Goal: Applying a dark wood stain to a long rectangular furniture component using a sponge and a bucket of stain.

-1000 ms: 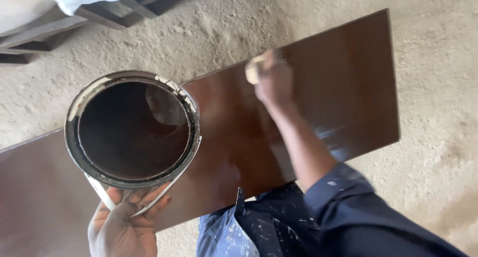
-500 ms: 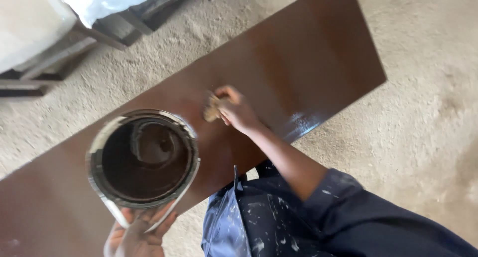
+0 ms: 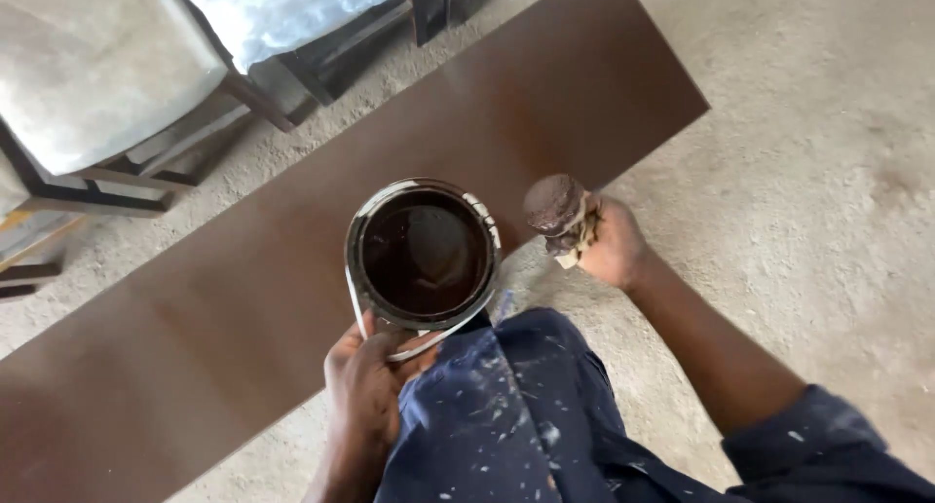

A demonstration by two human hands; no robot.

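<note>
Your right hand (image 3: 609,245) has lifted off the board (image 3: 292,269); fingers clamp the stained pad (image 3: 555,206), just right of the tin (image 3: 424,255) gripped by your left hand (image 3: 365,386).

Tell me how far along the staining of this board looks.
Done: the long board on the ground looks evenly dark brown wherever it shows. In hand: the left hand holds a tin of dark liquid by its handle; the right hand grips a stained pad lifted beside the tin, off the board. Left: no bare patch is visible, though part of the board runs out of view.
</note>
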